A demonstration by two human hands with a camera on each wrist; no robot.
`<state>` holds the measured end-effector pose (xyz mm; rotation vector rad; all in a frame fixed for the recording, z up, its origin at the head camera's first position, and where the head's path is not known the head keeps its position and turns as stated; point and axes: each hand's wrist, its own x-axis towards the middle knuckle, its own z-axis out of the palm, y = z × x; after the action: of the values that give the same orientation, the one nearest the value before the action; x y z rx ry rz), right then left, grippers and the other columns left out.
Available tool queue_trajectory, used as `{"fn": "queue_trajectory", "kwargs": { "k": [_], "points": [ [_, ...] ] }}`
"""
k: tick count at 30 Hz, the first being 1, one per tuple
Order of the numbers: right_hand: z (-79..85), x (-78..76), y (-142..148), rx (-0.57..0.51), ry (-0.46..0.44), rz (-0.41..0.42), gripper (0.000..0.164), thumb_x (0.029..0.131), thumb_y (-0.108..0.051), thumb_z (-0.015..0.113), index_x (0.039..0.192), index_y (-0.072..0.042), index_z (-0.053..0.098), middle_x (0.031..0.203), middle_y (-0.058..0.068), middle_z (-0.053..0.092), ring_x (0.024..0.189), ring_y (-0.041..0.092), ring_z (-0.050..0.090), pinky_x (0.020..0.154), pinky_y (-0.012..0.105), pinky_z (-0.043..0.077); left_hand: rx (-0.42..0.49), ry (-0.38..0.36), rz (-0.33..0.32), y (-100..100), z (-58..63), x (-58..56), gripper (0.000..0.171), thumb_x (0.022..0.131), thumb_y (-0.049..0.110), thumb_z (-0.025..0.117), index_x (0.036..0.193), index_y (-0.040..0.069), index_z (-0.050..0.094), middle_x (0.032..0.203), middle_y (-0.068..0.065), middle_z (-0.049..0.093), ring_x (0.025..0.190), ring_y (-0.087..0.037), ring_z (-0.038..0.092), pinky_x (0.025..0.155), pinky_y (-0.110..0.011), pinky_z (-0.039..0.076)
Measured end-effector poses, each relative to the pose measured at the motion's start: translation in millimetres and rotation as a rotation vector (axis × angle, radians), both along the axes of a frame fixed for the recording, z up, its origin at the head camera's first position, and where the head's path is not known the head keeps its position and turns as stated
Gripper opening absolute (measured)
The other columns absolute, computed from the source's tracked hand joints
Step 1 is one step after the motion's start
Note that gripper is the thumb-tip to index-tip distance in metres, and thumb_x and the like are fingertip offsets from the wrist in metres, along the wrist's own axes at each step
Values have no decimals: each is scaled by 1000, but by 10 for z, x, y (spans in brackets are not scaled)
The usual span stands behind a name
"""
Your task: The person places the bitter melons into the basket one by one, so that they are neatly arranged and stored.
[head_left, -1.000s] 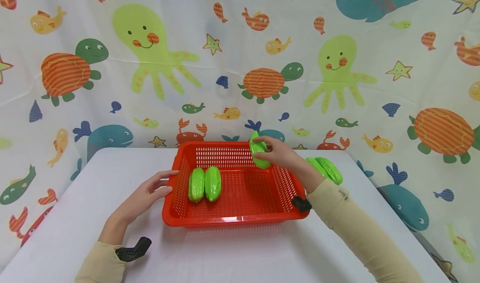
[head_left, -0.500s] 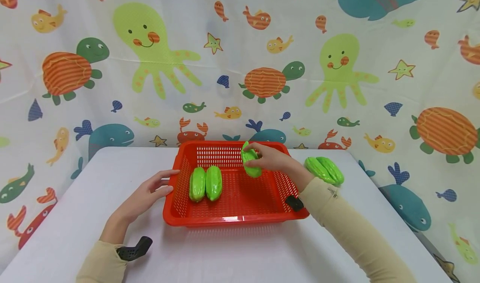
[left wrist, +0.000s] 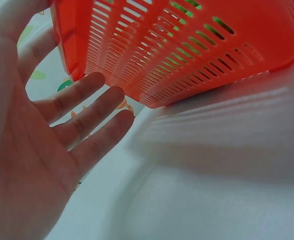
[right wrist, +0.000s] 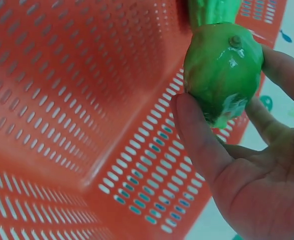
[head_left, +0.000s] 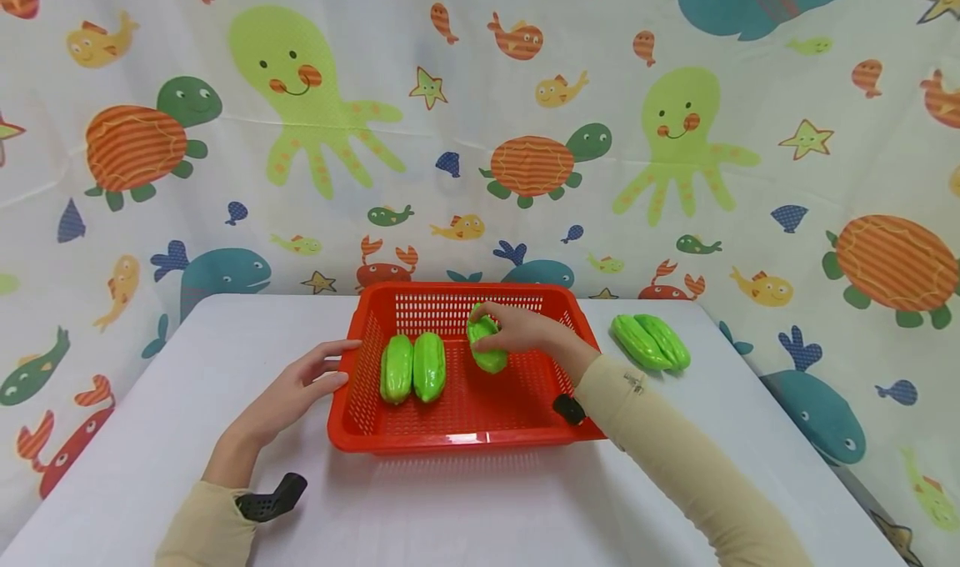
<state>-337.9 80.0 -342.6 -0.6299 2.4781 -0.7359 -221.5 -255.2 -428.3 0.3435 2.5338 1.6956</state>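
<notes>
My right hand (head_left: 521, 331) pinches a glossy green ridged vegetable (head_left: 491, 360), shaped like a stubby gourd, between thumb and fingers. It is tilted inside the red plastic basket (head_left: 420, 444), toward the back and right of centre. In the right wrist view its rounded end (right wrist: 222, 65) with a small stem nub faces the camera. Two matching vegetables, one outer (head_left: 396, 373) and one inner (head_left: 429, 370), lie side by side at the basket's left. My left hand (head_left: 296, 388) rests its extended fingers at the left rim; the left wrist view shows the spread fingers (left wrist: 94, 117) beside the slotted wall.
Another two green vegetables (head_left: 651, 343) lie together on the white table (head_left: 480, 517), right of the basket. Behind the table hangs a curtain (head_left: 480, 75) printed with sea animals. Each wrist carries a small black camera.
My right hand has carried the green vegetable left and down, from over the basket's back right corner to lower inside it. The left hand stays at the rim.
</notes>
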Motion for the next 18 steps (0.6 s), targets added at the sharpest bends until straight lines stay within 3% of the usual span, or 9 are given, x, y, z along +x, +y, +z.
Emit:
{"fn": "queue_trajectory", "kwargs": {
  "k": [18],
  "points": [
    [-209, -4, -277, 168, 26, 83, 39, 90, -33, 70, 125, -22, 56, 115, 2, 55, 107, 21, 50, 92, 37, 48, 10, -4, -10, 19, -8, -25, 53, 98, 33, 56, 148, 21, 40, 147, -16, 40, 132, -41, 39, 95, -59, 47]
  ]
}}
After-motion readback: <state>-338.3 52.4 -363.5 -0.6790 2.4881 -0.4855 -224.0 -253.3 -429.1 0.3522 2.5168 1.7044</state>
